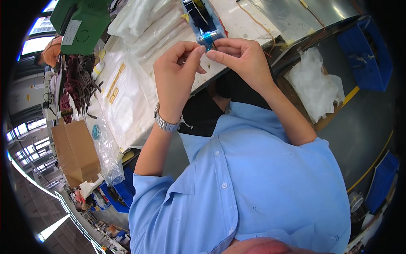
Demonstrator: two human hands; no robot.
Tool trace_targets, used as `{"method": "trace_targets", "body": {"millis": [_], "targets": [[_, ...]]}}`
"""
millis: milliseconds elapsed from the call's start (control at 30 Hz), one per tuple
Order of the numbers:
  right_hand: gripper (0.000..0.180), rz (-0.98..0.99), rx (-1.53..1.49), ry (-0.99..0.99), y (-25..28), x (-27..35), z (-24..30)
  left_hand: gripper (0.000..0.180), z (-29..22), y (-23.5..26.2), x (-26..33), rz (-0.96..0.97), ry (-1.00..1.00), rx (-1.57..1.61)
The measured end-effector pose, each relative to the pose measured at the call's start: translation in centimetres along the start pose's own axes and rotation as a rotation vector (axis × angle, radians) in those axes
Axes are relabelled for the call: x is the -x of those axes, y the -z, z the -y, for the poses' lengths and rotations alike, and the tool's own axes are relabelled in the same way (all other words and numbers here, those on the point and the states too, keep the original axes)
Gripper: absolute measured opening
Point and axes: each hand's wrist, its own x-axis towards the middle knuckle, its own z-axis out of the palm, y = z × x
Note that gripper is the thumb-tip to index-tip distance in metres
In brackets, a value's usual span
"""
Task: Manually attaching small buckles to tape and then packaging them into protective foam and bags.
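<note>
A light blue tape dispenser (219,30) with a dark roll stands at the table's near edge. Shiny blue tape (207,36) shows at its front end, right above my fingertips. My left hand (176,65) is closed in a pinch, thumb against forefinger, at this tape. Close beside it, my right hand (244,59) also pinches, its fingertips almost touching the left ones. Something small and dark shows between the right fingers, too hidden to name. A metal watch sits on my left wrist.
Clear plastic bags (141,25) lie on the white table (146,65), with several small yellow-gold pieces (115,86) at left. Beyond stand a green machine (82,25) and dark straps (78,80). A cardboard box (76,150) is at left; white plastic (315,82) and a blue bin (363,55) are at right.
</note>
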Motion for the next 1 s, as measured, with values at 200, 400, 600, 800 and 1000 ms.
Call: {"method": "trace_targets", "body": {"millis": [200,400,600,800,1000], "targets": [[0.038,0.012,-0.100,0.001,-0.5,-0.2,-0.1,0.036,1.4,-1.6,1.4,-0.136,-0.713,-0.645],[0.037,-0.023,-0.072,0.006,-0.7,0.1,-0.3,0.032,2.5,-1.8,0.9,-0.177,-0.728,-0.669],[0.037,0.021,0.016,-0.115,-0.1,-0.4,-1.6,0.032,3.9,-2.3,0.9,-0.158,-0.671,-0.608],[0.032,0.079,0.108,-0.205,0.5,3.5,-0.1,0.034,3.8,-2.1,4.5,-0.038,-0.459,-0.404],[0.040,0.346,0.088,0.032,0.8,5.6,1.3,0.032,4.6,-1.2,7.9,-0.005,-0.215,0.016]]}}
